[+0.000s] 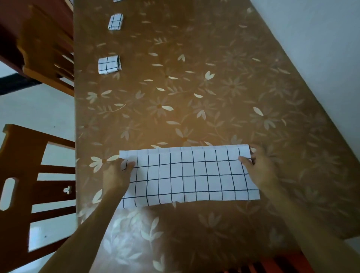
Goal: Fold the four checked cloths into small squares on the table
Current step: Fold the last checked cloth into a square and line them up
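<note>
Surface: long top under a brown floral-patterned cover, running away from the camera; a pale wall runs along its right edge.

Item 1: white cloth with a dark grid of checks, lying as a wide rectangular strip near the near end of the surface, roughly midway between the left and right edges. Its far long edge shows a paler band, consistent with a folded-over layer. The near long edge rests flat on the surface.

Left hand: at the strip's left short edge, near the far left corner, thumb lying on top of the cloth, pinching that end.

Right hand: at the strip's right short edge, near the far right corner, thumb on top and fingers curled past the edge, pinching that end. Both forearms enter from the near side.

Item 2: small folded square of the same white checked cloth, close to the left edge of the surface, well beyond the strip.

Item 3: second small folded checked square, farther along the left edge, apart from item 2.

Item 4: sliver of another checked cloth, at the top border of the view, mostly cut off.

Beside the left edge: two brown wooden chairs, one near, one far, on a pale floor.
</note>
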`<state>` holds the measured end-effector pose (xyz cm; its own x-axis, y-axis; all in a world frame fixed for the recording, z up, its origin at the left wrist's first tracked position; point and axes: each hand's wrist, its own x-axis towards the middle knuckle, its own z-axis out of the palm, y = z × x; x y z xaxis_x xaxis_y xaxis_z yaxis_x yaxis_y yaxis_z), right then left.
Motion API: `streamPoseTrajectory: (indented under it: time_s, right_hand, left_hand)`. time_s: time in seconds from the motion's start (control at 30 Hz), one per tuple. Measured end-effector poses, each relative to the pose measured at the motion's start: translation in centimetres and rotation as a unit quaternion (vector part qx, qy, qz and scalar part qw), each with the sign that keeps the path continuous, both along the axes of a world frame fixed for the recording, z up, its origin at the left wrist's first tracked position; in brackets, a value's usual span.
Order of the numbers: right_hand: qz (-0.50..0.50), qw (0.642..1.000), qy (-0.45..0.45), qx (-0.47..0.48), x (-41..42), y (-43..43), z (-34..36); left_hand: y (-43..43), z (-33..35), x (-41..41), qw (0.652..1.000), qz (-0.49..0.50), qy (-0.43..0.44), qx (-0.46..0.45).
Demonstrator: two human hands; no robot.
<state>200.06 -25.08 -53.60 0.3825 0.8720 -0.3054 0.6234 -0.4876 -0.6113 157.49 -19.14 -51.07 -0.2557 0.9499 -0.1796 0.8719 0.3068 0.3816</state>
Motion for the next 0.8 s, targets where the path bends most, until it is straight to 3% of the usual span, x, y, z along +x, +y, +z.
streamPoseTrajectory:
  time_s: [0.27, 0.33, 0.4, 0.47, 0.57, 0.67, 0.8]
  right_hand:
    - [-0.048, 0.998, 0.014, 0.028, -1.0, 0.0, 0.6]
    - [-0.050, 0.996, -0.054, 0.047, -1.6, -0.2, 0.8]
    - [-0.030, 0.982, -0.168, 0.076, -2.7, -0.9, 1.2]
    - [0.046, 0.970, -0.203, 0.123, -5.1, -1.6, 1.8]
    - [0.200, 0.960, -0.146, 0.131, -9.9, -2.7, 1.2]
    - [0.300, 0.936, -0.164, 0.089, -13.2, -3.3, -0.6]
    - [0.321, 0.928, -0.184, 0.050, -13.5, -3.5, -1.8]
  left_hand:
    - [1.4, -1.2, 0.2, 0.999, 0.013, 0.035, 0.026]
    - [0.6, -0.9, 1.2, 0.995, 0.018, 0.060, 0.073]
    - [-1.2, -0.8, 3.1, 0.983, -0.047, 0.081, 0.157]
    - [-4.0, -1.0, 5.6, 0.968, -0.166, 0.049, 0.180]
    - [-7.6, -2.4, 8.7, 0.941, -0.316, 0.039, 0.118]
    - [-8.7, -4.3, 9.6, 0.922, -0.371, 0.093, 0.062]
    - [-8.6, -5.0, 9.3, 0.910, -0.392, 0.126, 0.049]
